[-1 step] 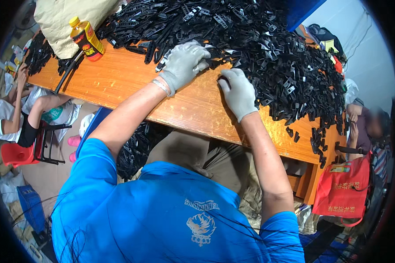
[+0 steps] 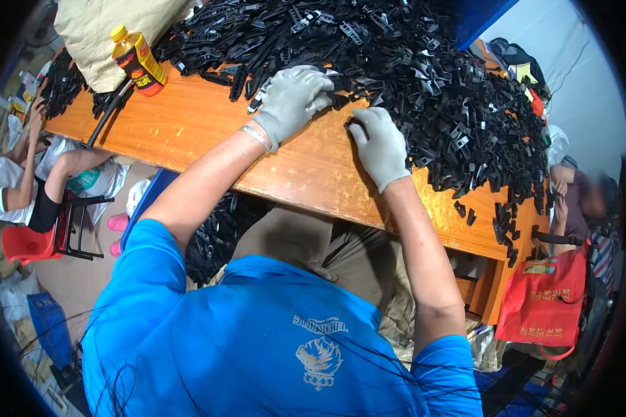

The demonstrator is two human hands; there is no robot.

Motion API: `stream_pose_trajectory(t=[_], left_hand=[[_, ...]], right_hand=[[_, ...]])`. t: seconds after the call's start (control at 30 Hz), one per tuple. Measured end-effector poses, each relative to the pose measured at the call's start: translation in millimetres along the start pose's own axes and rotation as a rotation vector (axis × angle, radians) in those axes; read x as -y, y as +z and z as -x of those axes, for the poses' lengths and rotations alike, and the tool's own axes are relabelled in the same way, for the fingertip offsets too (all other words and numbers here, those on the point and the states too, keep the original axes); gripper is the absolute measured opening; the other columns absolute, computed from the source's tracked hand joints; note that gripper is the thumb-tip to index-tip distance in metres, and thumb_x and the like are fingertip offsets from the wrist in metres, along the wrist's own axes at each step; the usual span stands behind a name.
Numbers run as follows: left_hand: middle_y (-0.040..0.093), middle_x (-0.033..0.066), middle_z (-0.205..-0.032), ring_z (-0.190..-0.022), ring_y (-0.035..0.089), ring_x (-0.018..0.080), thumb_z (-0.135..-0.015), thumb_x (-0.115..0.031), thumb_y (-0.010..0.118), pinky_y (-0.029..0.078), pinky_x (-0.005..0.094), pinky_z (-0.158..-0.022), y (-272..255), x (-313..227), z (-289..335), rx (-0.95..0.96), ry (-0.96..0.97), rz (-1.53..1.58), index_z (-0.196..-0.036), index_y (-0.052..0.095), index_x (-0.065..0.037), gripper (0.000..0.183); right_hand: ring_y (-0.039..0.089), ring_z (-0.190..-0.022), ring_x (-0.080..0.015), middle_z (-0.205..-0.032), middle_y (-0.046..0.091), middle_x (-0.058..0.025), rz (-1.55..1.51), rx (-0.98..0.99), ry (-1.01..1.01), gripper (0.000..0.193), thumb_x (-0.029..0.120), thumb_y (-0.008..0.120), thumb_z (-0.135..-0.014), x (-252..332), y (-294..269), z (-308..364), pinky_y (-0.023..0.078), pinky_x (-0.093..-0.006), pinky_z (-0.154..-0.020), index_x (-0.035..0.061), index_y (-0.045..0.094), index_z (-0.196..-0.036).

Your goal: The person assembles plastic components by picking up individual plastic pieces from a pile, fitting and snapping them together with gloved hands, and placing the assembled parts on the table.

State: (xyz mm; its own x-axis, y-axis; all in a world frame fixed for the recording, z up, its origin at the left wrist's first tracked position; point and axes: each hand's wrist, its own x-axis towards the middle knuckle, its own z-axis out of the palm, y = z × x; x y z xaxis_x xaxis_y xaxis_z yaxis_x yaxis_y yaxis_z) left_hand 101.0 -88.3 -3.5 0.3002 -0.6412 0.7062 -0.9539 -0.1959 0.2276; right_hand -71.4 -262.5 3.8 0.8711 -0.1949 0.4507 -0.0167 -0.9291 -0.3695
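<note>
My left hand (image 2: 293, 101), in a pale grey glove with a bracelet at the wrist, rests at the near edge of a big heap of black plastic parts (image 2: 424, 90). Its fingers are curled, and a black plastic part (image 2: 259, 96) with a pale edge sticks out beside the palm; the rest of that part is hidden. A short way to the right, my gloved right hand (image 2: 382, 147) is closed just above the wooden table (image 2: 313, 163). A small dark plastic piece (image 2: 350, 124) shows between its thumb and fingers.
A yellow-capped drink bottle (image 2: 138, 61) stands at the left by a cream sack (image 2: 104, 35) and a black rod (image 2: 108, 115). Loose parts (image 2: 504, 226) lie near the right edge. A red bag (image 2: 546, 302) hangs there. Other people sit at both sides.
My right hand has shifted very slightly to the right, and more of the dark piece at its fingertips shows. My left hand has stayed put.
</note>
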Motion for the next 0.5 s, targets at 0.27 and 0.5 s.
stream_pose_trajectory(t=[0.27,0.5], left_hand=[[0.077,0.0052,-0.11,-0.111,0.07,0.0303,-0.088,-0.022,0.081,0.053,0.0452,-0.098,-32.3,-27.2,21.4,-0.082,-0.046,-0.036,-0.108,0.076,-0.014,0.022],[0.077,0.0071,-0.107,-0.111,0.07,0.0325,-0.086,-0.021,0.081,0.054,0.0463,-0.097,-61.7,-55.3,68.1,-0.023,-0.188,-0.038,-0.104,0.077,-0.012,0.02]], right_hand=[[0.073,-0.098,-0.0343,-0.111,0.071,-0.0117,0.001,0.008,-0.032,0.017,0.017,0.077,-0.094,-3.3,-8.1,5.7,0.061,-0.0442,-0.084,0.0116,0.078,-0.11],[0.073,-0.09,-0.0334,-0.102,0.07,-0.0089,0.06,0.04,-0.013,0.012,0.019,0.077,-0.094,3.2,-8.1,5.3,0.061,-0.0449,-0.078,0.017,0.079,-0.106]])
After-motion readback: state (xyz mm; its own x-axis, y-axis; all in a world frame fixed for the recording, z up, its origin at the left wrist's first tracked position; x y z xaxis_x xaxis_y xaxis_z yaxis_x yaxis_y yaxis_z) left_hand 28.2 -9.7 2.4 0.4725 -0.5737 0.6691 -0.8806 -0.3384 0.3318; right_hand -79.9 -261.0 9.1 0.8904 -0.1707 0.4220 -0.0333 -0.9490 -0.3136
